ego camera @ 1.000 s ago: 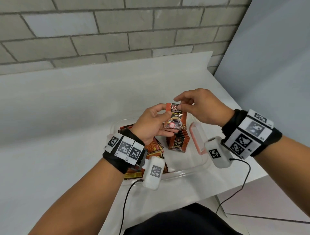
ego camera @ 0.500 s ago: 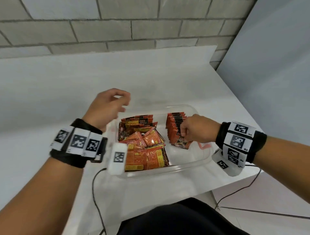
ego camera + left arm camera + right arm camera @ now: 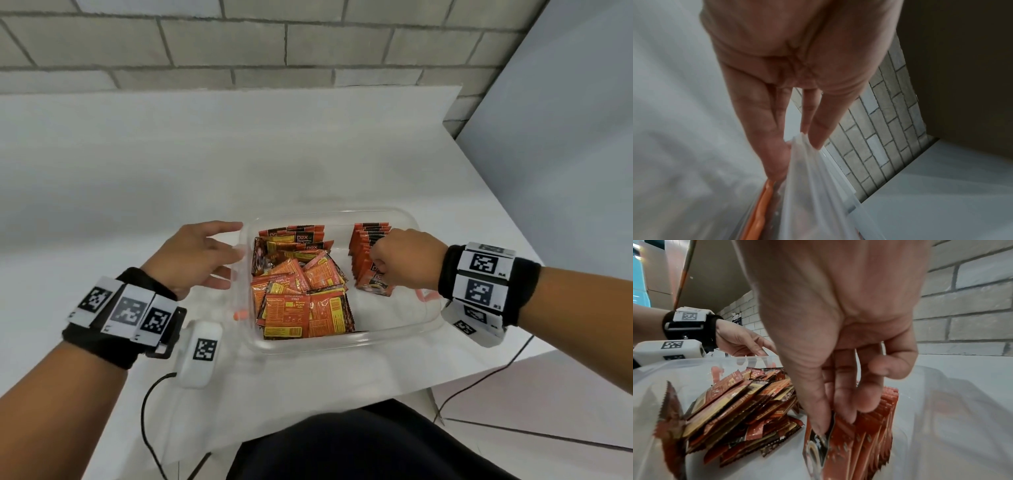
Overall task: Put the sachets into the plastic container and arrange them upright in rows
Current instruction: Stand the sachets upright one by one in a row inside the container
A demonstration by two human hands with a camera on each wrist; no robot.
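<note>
The clear plastic container sits on the white table near its front edge. In its right half a row of upright sachets stands on edge; the right hand reaches down into it, thumb and fingers pinching the top of the front sachet, so that grip is narrow and holding the packet. In the left half a loose pile of sachets lies flat and overlapping, leaning toward the row with a strip of bare floor between. The left hand rests at the container's left wall, fingers straight and spread, tips touching the rim, a wide grip holding nothing. An orange latch shows on that wall. A brick wall rises behind the table.
</note>
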